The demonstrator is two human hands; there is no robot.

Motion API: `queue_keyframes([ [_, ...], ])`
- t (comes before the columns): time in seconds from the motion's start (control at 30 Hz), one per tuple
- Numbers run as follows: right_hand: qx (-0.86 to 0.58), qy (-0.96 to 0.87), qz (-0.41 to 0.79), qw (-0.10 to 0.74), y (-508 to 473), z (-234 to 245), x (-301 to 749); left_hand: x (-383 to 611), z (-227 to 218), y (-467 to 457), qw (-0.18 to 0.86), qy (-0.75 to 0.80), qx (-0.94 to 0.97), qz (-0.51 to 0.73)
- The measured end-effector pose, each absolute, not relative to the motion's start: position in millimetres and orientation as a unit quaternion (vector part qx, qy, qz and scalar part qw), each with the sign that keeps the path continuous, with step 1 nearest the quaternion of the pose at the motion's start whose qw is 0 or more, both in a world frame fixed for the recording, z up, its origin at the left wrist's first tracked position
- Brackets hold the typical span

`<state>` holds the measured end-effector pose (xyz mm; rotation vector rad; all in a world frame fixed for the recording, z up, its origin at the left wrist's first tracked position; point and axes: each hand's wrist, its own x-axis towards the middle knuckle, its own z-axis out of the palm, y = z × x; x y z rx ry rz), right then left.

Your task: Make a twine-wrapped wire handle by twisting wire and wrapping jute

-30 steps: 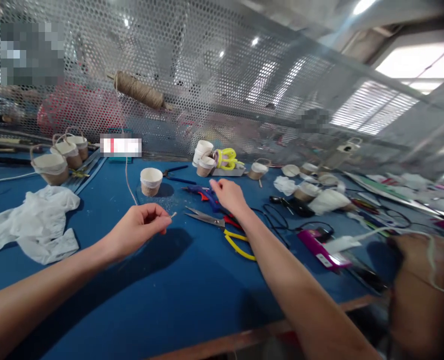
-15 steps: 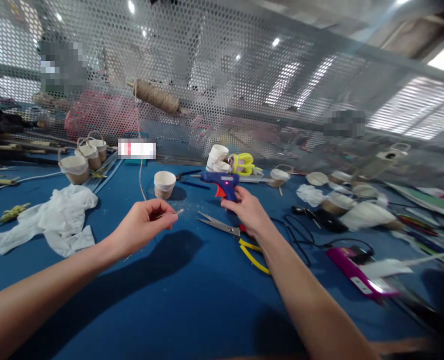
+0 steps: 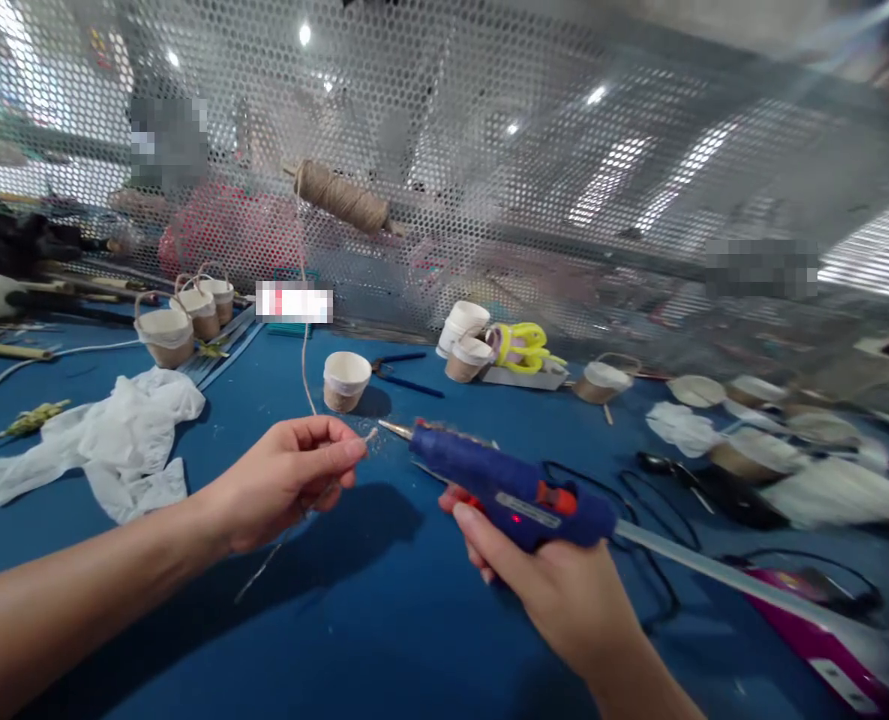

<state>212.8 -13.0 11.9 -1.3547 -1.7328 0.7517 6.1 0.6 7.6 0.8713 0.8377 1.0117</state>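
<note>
Pinched between the thumb and fingers of my left hand [image 3: 294, 475] is the end of a thin twine [image 3: 305, 360], which runs up to a brown spool [image 3: 343, 197] on the mesh. My right hand [image 3: 556, 590] is wrapped round the grip of a blue hot glue gun [image 3: 489, 475] with a lit red light and a long glue stick [image 3: 699, 560] out of its back. The gun's metal nozzle points left, close to the twine end; I cannot tell whether they touch. Just beyond my left hand stands a small white-lined pot [image 3: 346, 382]. Scissors are mostly hidden behind the gun.
Blue-handled pliers [image 3: 406, 376] lie behind the pot. Handled pots [image 3: 166, 335] and a crumpled white cloth [image 3: 106, 440] are at left. More pots, a yellow-handled tool [image 3: 523, 345], black cables [image 3: 661, 580] and a magenta power strip [image 3: 826, 640] spread rightward. Perforated metal mesh [image 3: 444, 130] closes the back.
My right hand has lifted the glue gun and brought it nearer, turning its nozzle toward the twine end in my left hand. The view has shifted slightly.
</note>
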Motion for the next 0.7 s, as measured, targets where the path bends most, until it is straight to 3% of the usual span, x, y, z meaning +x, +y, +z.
queue_keyframes([
  [0.3,-0.508,-0.754,0.11,0.401,-8,-5,218,6,11,3,0.727,0.366,0.346,0.467],
  [0.53,-0.444,-0.83,0.035,0.336,-7,1,226,6,7,3,0.687,0.382,0.386,0.482],
  [0.7,-0.357,-0.878,-0.093,0.303,-5,4,230,7,7,2,0.665,0.394,0.407,0.487],
])
